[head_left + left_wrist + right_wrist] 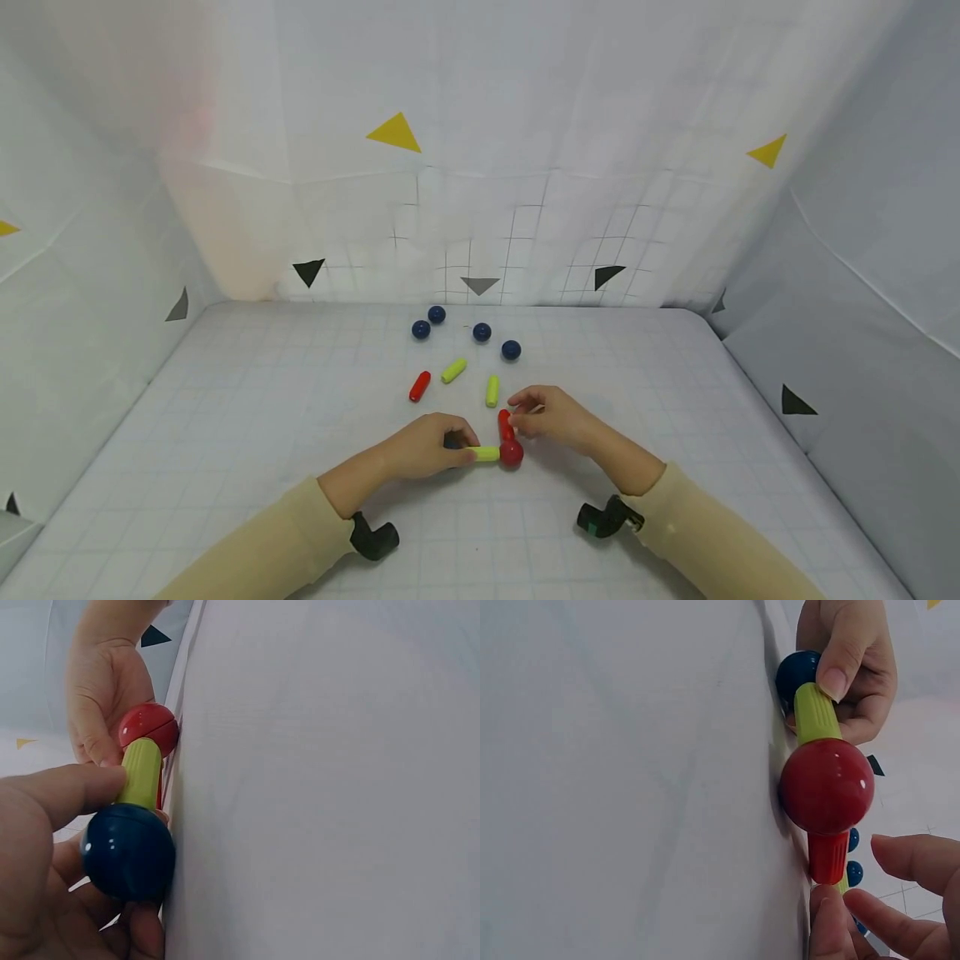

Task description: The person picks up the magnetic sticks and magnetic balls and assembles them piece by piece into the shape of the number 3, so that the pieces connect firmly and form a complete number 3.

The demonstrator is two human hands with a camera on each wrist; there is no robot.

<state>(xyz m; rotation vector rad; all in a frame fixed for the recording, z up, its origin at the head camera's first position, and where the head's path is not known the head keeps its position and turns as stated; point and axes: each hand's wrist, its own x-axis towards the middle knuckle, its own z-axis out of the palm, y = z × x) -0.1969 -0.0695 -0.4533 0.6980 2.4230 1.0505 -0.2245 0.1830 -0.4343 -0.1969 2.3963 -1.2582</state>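
My left hand pinches a yellow-green stick between thumb and fingers. A dark blue ball is on the stick's near end in the left wrist view, with fingers around and under it. The stick's other end meets a red ball. From that ball a red stick points away toward the back of the table. My right hand is beside the red stick; in the right wrist view its thumb stands apart and its fingertips lie right at the stick's end.
Beyond the hands lie two loose yellow-green sticks and a loose red stick. Several dark blue balls sit farther back on the white table. White sheet walls with yellow and black triangles surround it.
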